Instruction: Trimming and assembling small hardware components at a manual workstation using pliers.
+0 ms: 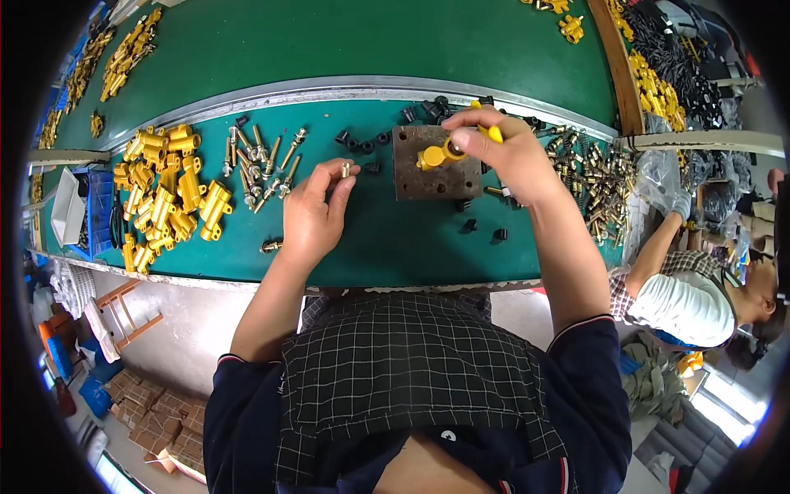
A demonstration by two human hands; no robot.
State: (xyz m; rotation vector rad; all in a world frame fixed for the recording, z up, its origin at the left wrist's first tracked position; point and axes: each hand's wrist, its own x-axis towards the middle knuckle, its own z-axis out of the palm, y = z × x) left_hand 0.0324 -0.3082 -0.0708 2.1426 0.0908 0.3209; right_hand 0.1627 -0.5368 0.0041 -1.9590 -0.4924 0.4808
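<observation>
My left hand (315, 210) is closed in a pinch, with a small silvery metal fitting (346, 170) between thumb and fingertips. A dark square metal block (407, 183) with holes at its corners lies on the green bench. On it rests a gold cylinder body (434, 157), its open end toward my right hand (512, 160). That hand is closed around a yellow-handled tool (494, 133), whose kind is mostly hidden by my fingers. My right thumb is right by the open end of the cylinder; whether it touches, I cannot tell. Black caps (366, 146) lie between my hands.
Gold cylinder bodies (169, 193) are heaped at left, near rod-like metal pins (262, 165). Small brass fittings and springs (586, 177) spread at right. A blue bin (99, 210) stands at the far left. A metal rail (346, 86) crosses behind. Another person (687, 305) works at right.
</observation>
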